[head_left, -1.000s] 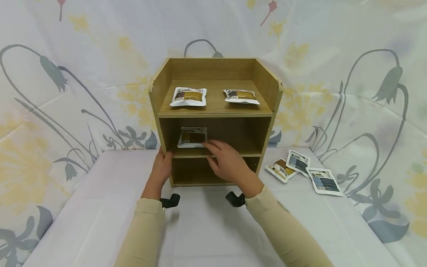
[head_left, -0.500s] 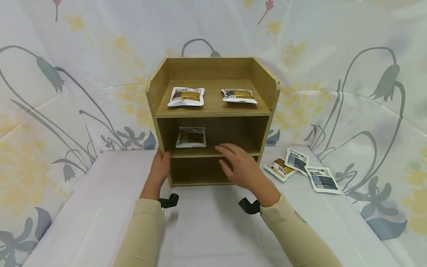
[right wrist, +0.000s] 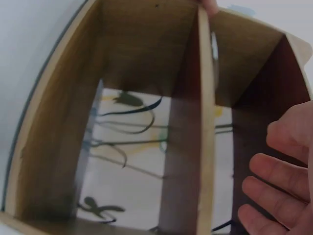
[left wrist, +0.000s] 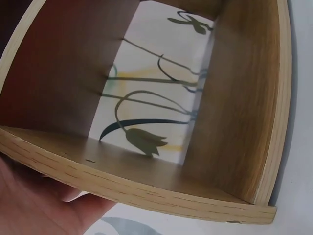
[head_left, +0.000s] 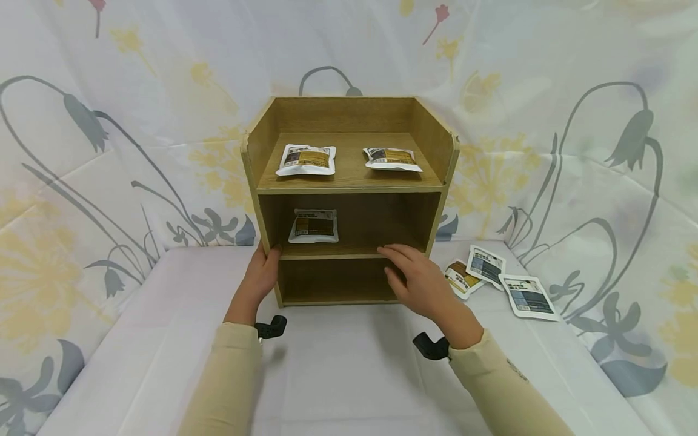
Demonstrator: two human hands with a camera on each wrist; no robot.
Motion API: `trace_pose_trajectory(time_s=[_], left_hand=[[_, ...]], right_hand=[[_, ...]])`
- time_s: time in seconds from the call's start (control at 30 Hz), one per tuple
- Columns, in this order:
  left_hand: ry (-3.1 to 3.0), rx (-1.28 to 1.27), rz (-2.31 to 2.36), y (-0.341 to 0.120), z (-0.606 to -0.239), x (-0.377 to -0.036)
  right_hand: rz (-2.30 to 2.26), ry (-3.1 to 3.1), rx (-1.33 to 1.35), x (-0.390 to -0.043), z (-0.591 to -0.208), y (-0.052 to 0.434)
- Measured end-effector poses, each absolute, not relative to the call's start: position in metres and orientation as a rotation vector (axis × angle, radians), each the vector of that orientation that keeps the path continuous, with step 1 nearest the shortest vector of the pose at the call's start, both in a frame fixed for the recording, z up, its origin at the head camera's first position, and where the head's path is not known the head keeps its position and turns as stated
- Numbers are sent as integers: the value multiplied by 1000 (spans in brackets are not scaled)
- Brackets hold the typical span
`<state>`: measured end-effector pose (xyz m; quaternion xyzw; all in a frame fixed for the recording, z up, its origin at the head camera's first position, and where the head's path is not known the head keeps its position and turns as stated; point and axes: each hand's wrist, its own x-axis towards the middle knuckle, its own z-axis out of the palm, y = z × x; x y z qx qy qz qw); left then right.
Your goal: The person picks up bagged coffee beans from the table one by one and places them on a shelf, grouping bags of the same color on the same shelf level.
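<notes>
Head view shows our left hand (head_left: 262, 277) against the left front edge of the wooden shelf unit (head_left: 349, 188), at the level of the middle shelf, its fingers resting along the side panel and its thumb at the front edge. Our left wrist view gives only the palm (left wrist: 44, 200) under the board's edge, so we cannot tell how firmly it holds.

Our right hand (head_left: 422, 281) hovers in front of the lower right part of the unit, fingers loosely spread and pointing left, holding nothing. In our right wrist view the fingers (right wrist: 274, 193) lie relaxed and apart, just in front of the open compartments, not touching the wood as far as we can see.

The shelf unit stands on a white table (head_left: 349, 363) against a flowered cloth backdrop (head_left: 109, 91). On its top shelf lie two flat packets, one at the left (head_left: 306, 160) and one at the right (head_left: 392, 158), well apart. A third packet (head_left: 314, 226) rests on the left side of the middle shelf, near our left hand but not touching it. The bottom compartment looks dark.

To the right of the unit, on the table, three more packets (head_left: 498, 278) lie in a loose row, slightly overlapping, the nearest just beside our right hand's knuckles.
</notes>
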<state>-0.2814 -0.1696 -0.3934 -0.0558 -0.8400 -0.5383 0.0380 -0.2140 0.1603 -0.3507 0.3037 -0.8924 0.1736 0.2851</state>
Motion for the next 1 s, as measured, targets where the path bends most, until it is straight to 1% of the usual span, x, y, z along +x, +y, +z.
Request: trace_pose_trajectory(time_s=[0.2,0.63,1.0], left_hand=[[-2583,-193,-1632,-173,-393,-284],[-2600,-125,-1672,-174,-394,-278],[-2576,-130,-1672,-168,-392,-280]], right_hand=[[499,-2291,816,-216,-364,176],[496,-2181,752,-215,-385,202],[540,-2273,589,-220,-401,222]])
